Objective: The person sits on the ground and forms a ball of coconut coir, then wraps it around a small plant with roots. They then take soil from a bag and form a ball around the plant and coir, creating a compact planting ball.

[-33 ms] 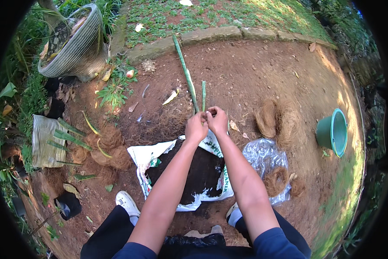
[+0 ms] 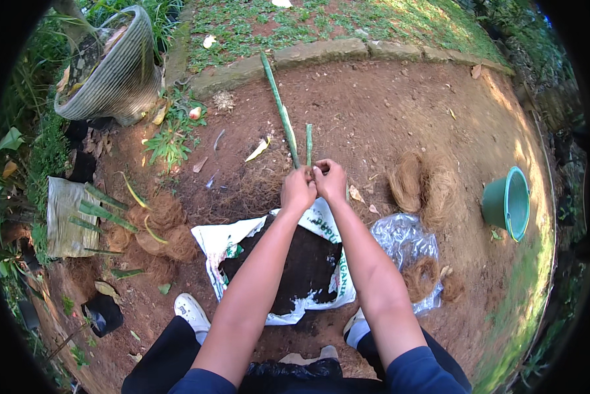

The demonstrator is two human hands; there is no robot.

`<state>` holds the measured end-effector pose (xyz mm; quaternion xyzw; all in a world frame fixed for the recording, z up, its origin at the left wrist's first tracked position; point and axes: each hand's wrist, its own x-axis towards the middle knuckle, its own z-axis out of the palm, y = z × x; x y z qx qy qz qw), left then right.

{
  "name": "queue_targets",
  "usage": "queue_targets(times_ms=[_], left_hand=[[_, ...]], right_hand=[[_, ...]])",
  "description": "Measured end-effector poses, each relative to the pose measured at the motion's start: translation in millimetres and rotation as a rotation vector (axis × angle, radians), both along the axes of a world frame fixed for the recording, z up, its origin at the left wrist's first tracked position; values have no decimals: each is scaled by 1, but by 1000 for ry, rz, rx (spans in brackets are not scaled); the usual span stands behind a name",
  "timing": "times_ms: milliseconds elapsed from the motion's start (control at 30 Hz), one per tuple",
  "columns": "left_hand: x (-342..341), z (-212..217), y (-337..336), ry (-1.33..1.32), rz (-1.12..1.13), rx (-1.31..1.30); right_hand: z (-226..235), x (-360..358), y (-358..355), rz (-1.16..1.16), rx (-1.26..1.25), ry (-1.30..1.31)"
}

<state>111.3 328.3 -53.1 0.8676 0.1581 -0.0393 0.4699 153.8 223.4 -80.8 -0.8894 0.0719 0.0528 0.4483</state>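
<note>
Both arms reach forward over an open white sack (image 2: 206, 240) of dark soil (image 2: 295, 269). Just past its far edge, my left hand (image 2: 299, 188) is closed round the base of a snake plant (image 2: 284, 115). One long, mottled green leaf rises from there, with a shorter leaf (image 2: 309, 141) beside it. My right hand (image 2: 329, 180) meets the left at that same base, fingers pinched together and touching it. The plant's lower end is hidden behind my fingers.
To the left lie several leaf cuttings with brown fibre balls (image 2: 163, 230), near a pale bag (image 2: 71, 217) and a tilted grey ribbed pot (image 2: 114, 72). On the right are fibre bundles (image 2: 433, 184), a clear plastic bag (image 2: 406, 240) and a green bucket (image 2: 507, 203). Stone edging (image 2: 321, 52) borders the grass.
</note>
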Motion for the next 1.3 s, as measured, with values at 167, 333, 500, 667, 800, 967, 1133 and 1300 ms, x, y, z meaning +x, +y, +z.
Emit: queue_targets(times_ms=[167,333,500,667,800,967,1133,1300], left_hand=[[80,-22,6,-21,-29,180],[133,-35,12,46,-57,289],[161,-33,14,267,-111,370],[161,-38,11,252,-38,252],[164,-52,10,215,-52,125],[142,-35,9,219,-33,-129],[80,18,13,372,80,-535],[6,39,4,261,127,-711]], right_hand=[[-17,60,4,69,-59,24],[-16,101,10,134,-173,-10],[-20,130,6,257,-282,-46],[-29,149,-5,373,-248,-50],[-25,150,-19,338,-293,-59],[9,137,-44,318,-68,22],[45,82,-51,256,209,30],[64,-29,-44,155,301,-70]])
